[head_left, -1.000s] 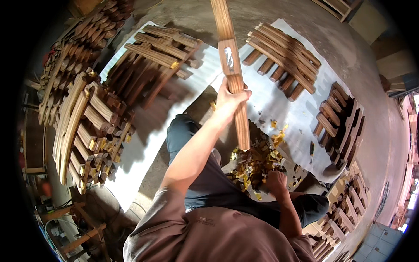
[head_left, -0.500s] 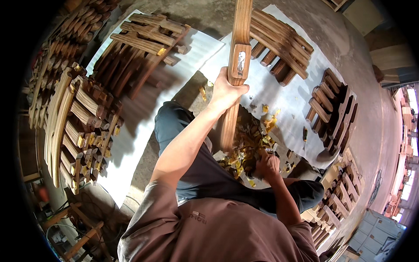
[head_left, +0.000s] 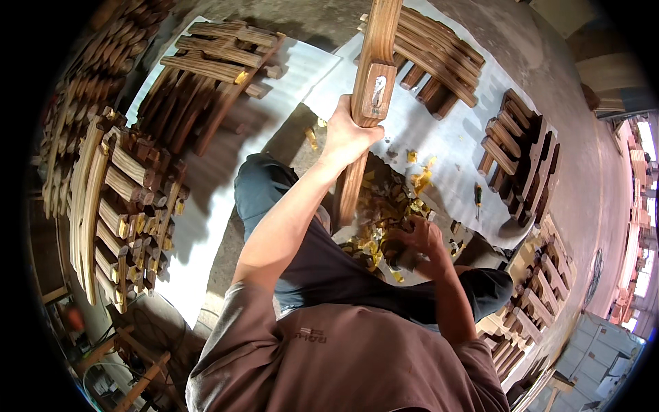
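My left hand grips a long curved wooden chair part that stands nearly upright, its lower end resting by my knee. A pale recess shows in the part's thick block just above my fingers. My right hand is down low over a heap of yellow tape scraps on the floor, fingers curled among them; whether it holds anything cannot be told. I am crouched, with dark trousers and a brown shirt in view.
Stacks of similar wooden parts lie on white sheets all around: left, far centre, right. A screwdriver lies on the sheet to the right. Concrete floor beyond.
The wooden part has tilted from leaning right to nearly upright, and my left hand has slid up with it. My right hand stays low in the scraps.
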`<state>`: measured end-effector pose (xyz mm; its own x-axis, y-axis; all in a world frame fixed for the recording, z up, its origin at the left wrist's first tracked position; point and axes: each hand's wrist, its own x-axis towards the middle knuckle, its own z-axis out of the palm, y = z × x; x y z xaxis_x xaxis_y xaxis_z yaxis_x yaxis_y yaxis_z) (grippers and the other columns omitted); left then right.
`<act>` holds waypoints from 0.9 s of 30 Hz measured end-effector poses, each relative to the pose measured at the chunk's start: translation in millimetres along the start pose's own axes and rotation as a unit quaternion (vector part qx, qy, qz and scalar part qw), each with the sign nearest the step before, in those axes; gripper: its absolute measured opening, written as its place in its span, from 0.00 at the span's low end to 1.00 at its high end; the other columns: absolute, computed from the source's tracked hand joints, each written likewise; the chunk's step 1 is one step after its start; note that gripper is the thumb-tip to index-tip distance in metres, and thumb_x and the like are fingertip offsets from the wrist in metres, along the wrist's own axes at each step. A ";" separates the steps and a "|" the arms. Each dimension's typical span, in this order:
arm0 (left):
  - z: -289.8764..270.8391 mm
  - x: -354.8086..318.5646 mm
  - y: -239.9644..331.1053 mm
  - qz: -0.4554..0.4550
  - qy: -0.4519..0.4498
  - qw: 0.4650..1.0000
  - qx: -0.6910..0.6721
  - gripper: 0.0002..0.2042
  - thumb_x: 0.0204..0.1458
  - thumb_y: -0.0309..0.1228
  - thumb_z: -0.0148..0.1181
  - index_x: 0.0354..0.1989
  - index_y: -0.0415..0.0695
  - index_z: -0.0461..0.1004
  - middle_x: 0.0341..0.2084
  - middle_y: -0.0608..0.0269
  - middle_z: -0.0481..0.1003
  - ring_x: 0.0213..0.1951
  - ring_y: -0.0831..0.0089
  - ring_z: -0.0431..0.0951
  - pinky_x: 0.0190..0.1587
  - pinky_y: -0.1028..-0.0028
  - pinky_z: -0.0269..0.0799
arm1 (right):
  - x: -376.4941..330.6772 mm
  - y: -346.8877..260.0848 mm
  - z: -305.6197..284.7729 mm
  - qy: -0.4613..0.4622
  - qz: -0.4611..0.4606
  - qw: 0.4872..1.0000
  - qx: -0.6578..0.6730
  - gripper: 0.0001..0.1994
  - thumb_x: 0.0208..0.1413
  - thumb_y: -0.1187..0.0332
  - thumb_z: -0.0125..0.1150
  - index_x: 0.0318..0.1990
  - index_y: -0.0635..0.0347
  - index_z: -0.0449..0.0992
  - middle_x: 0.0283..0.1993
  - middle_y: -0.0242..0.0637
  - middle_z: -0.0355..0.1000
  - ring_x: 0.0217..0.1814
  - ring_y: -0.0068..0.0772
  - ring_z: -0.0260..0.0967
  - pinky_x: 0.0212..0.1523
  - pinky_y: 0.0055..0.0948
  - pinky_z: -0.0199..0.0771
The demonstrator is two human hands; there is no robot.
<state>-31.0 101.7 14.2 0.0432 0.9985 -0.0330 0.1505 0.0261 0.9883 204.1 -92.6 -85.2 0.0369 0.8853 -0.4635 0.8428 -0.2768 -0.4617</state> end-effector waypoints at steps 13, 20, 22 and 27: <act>8.4 -5.9 -3.3 0.003 -0.036 0.999 0.033 0.30 0.34 0.32 0.70 0.48 0.33 0.68 0.38 0.43 0.79 0.44 0.56 0.81 0.50 0.66 0.75 | 32.0 -29.5 -51.6 -0.031 -0.013 0.959 0.283 0.12 0.60 0.60 0.62 0.37 0.62 0.79 0.34 0.37 0.78 0.37 0.30 0.77 0.37 0.28 0.72; 2.3 -5.9 -11.3 -0.018 -0.062 0.998 0.029 0.32 0.36 0.33 0.70 0.51 0.31 0.66 0.37 0.45 0.78 0.37 0.63 0.82 0.43 0.68 0.78 | 35.5 -2.4 -38.1 -0.004 0.047 0.977 0.209 0.20 0.68 0.54 0.51 0.39 0.66 0.76 0.29 0.33 0.75 0.31 0.23 0.73 0.33 0.26 0.72; 5.3 -4.7 -10.7 -0.005 -0.058 0.998 0.027 0.32 0.36 0.33 0.71 0.51 0.31 0.67 0.38 0.46 0.78 0.38 0.63 0.82 0.43 0.68 0.77 | 36.0 7.1 -34.4 0.072 0.008 0.987 0.144 0.20 0.68 0.54 0.51 0.37 0.66 0.76 0.27 0.30 0.73 0.26 0.21 0.69 0.30 0.26 0.70; 4.4 -1.7 -17.1 -0.002 -0.054 0.998 0.022 0.33 0.35 0.35 0.72 0.50 0.31 0.68 0.38 0.47 0.79 0.38 0.62 0.82 0.44 0.69 0.77 | 26.1 -25.4 -59.6 0.021 0.098 0.874 0.476 0.10 0.65 0.61 0.57 0.39 0.58 0.75 0.34 0.28 0.71 0.35 0.19 0.65 0.32 0.25 0.64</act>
<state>-29.2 99.3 -3.2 0.1491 0.9872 -0.0562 0.1934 0.0266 0.9808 215.7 -40.1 -40.5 0.1667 0.7940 -0.5846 -0.0086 -0.5917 -0.8061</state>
